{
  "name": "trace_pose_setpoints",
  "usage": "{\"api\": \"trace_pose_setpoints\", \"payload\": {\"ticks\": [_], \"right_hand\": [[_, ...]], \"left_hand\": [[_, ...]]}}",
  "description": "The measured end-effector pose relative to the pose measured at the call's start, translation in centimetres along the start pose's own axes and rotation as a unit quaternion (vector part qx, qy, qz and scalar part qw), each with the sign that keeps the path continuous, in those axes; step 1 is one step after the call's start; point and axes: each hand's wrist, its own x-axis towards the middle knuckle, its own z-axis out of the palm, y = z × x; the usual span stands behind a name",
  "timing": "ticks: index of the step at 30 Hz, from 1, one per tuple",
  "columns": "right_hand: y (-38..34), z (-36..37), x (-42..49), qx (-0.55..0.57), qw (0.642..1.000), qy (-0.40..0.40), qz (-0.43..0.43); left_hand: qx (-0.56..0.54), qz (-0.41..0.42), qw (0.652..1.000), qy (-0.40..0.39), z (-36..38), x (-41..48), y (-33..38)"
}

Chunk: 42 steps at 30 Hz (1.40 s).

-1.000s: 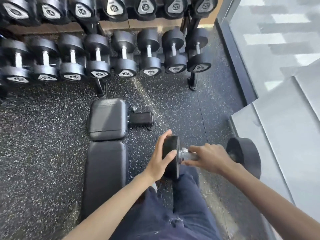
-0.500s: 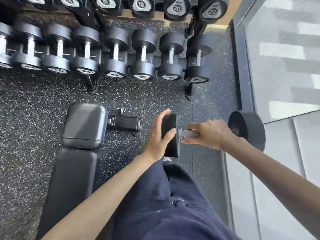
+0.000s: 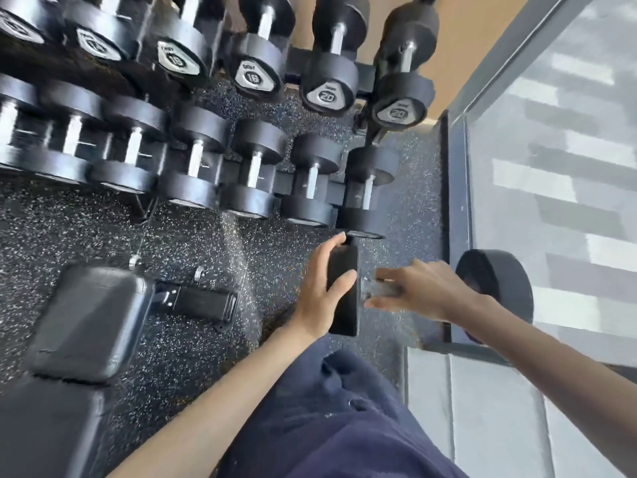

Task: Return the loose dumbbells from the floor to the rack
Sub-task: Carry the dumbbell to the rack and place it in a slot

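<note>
The black rubber-headed dumbbell with a steel handle (image 3: 344,288) has come closer to the black two-tier rack (image 3: 365,81), held lengthwise clear of the speckled rubber floor (image 3: 206,236). The right hand (image 3: 424,291), arm outstretched, is wrapped around the handle; the left hand (image 3: 324,291) lies flat, fingers spread, against the near head's outer face.
</note>
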Motion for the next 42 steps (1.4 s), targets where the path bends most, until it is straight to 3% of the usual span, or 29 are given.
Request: {"api": "trace_pose_setpoints", "payload": {"ticks": [9,16,22,34,42], "right_hand": [[11.8,-5.9,7.2,-0.02,0.997,-0.023,-0.065],[21.5,-10.1,11.9,-0.05,0.986,-0.037,-0.158],[27.3,-15.8,16.4,-0.136,0.967,-0.023,-0.214],[27.4,-28.1,29.4,-0.232,0.927,0.021,-0.293],[26.3,-37.3,39.3,-0.313,0.864,0.087,-0.386]], "left_hand": [[0.014,-0.013,0.998,0.059,5.4,11.2,2.2],[0.016,-0.006,0.981,0.191,12.8,18.2,3.8],[-0.022,0.017,0.967,0.255,16.0,25.1,6.0],[-0.063,0.092,0.932,0.345,9.9,38.8,9.1],[-0.064,0.145,0.884,0.439,4.6,48.6,12.6]]}}
